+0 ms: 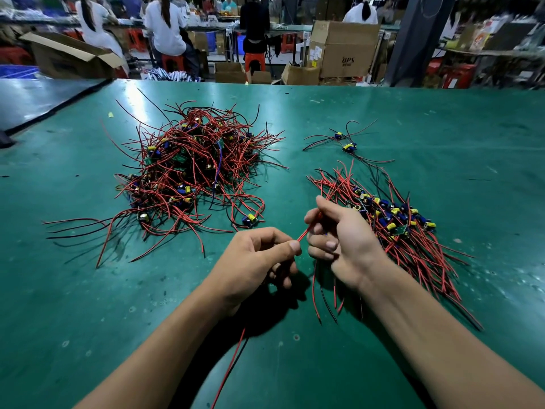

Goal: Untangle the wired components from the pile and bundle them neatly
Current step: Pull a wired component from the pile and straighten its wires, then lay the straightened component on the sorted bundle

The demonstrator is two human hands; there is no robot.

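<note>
A tangled pile (188, 169) of small components with red and black wires lies on the green table (442, 143) at centre left. To the right, a sorted bundle (395, 219) lies with its wires roughly parallel. Both hands are held just above the table in front of me. My left hand (253, 261) pinches a red wire (303, 235) between thumb and forefinger. My right hand (339, 243) grips the same wired component, its fingers curled round it. Red and black wire ends hang below both hands.
Two loose wired components (345, 141) lie apart beyond the sorted bundle. Cardboard boxes (342, 48) stand past the table's far edge, and several people sit on red stools at benches behind them. A grey surface (35, 98) adjoins the table at far left.
</note>
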